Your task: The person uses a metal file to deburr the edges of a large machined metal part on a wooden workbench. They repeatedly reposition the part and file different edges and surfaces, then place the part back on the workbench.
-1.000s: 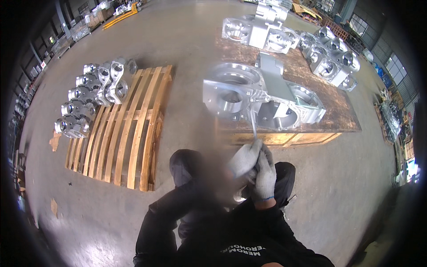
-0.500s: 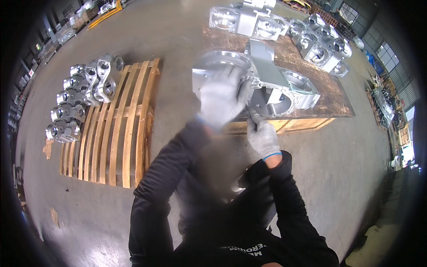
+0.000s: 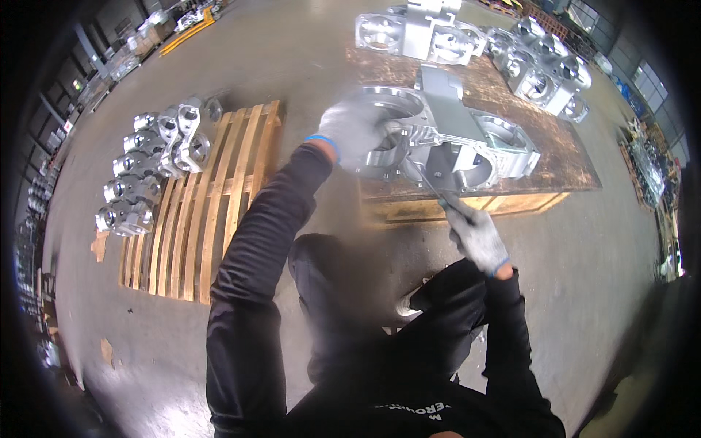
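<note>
The left hand (image 3: 354, 131), in a grey glove with a blue cuff, lies spread on the near left corner of a big metal casting (image 3: 445, 146), its fingers draped over the rim of a round opening rather than closed around anything. The right hand (image 3: 475, 233), gloved the same way, is clamped on the handle of a thin rod-like tool (image 3: 427, 186) whose tip reaches up into the front face of the casting. The casting sits at the near edge of a low wooden platform (image 3: 569, 164) straight ahead of the person, with its flat grey top plate between two round bores. More castings (image 3: 467, 33) crowd the far end of the platform. To the left, well apart, a bare slatted pallet (image 3: 201, 212) lies on the concrete floor (image 3: 292, 58), with a row of smaller shiny metal parts (image 3: 150, 171) along its left side.
</note>
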Available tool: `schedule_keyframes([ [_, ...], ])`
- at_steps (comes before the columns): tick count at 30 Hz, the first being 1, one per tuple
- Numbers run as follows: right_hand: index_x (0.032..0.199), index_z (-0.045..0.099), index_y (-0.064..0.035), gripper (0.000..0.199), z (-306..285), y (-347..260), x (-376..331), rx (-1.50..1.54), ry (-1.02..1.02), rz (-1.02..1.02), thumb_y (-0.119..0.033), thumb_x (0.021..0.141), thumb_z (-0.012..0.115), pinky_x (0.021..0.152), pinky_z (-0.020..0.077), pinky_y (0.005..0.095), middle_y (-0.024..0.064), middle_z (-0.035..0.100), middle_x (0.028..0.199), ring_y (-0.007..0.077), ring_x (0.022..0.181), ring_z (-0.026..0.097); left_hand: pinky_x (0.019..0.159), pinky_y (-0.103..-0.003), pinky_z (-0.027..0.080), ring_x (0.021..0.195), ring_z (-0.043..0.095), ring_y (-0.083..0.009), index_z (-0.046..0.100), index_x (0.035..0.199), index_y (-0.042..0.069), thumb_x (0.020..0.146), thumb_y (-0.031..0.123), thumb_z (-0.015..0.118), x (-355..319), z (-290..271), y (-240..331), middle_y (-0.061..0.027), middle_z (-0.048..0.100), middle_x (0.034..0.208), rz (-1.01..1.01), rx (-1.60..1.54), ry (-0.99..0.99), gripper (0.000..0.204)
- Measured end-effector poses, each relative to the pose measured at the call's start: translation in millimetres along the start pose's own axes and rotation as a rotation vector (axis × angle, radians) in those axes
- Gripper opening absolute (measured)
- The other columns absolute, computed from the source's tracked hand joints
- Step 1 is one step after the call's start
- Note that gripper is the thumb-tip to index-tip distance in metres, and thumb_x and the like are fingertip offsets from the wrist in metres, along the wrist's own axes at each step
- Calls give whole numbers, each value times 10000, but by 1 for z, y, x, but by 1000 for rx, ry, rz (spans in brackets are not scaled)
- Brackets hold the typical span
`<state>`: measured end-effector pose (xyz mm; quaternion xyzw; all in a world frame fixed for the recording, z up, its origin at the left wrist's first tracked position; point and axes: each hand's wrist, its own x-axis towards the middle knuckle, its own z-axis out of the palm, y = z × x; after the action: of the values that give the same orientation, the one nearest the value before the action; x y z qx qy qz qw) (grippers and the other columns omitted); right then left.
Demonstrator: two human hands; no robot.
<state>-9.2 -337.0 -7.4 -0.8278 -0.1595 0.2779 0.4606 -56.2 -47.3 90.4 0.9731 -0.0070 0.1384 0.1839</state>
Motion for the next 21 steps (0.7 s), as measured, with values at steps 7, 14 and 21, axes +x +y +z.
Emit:
schedule_keyframes([
  [7, 1544, 550, -25, 519, 30, 19, 19, 221, 4, -353, -296, 1102, 573, 521, 363, 240, -39, 536, 684, 46, 569, 462, 1065, -389, 545, 1226, 684, -267, 692, 1392, 222, 1044, 264, 621, 10, 17, -17, -52, 707, 1380, 179, 61, 22, 357],
  [14, 1555, 488, 52, 483, 71, 87, -91, 183, 157, -414, -91, 1095, 514, 700, 480, 244, 29, 661, 876, 59, 804, 591, 1006, -428, 546, 1162, 695, -315, 699, 1371, 224, 1101, 404, 507, 8, 27, -28, -73, 747, 1264, 61, 143, 8, 376],
  [21, 1253, 636, 44, 270, 146, 75, -23, 825, -543, -30, -144, 1061, 613, 845, 609, 317, 125, 750, 1080, 182, 944, 756, 991, -503, 544, 1124, 699, -403, 615, 1452, 199, 999, 515, 595, 11, 18, -26, -179, 721, 1287, -32, 249, -144, 553],
])
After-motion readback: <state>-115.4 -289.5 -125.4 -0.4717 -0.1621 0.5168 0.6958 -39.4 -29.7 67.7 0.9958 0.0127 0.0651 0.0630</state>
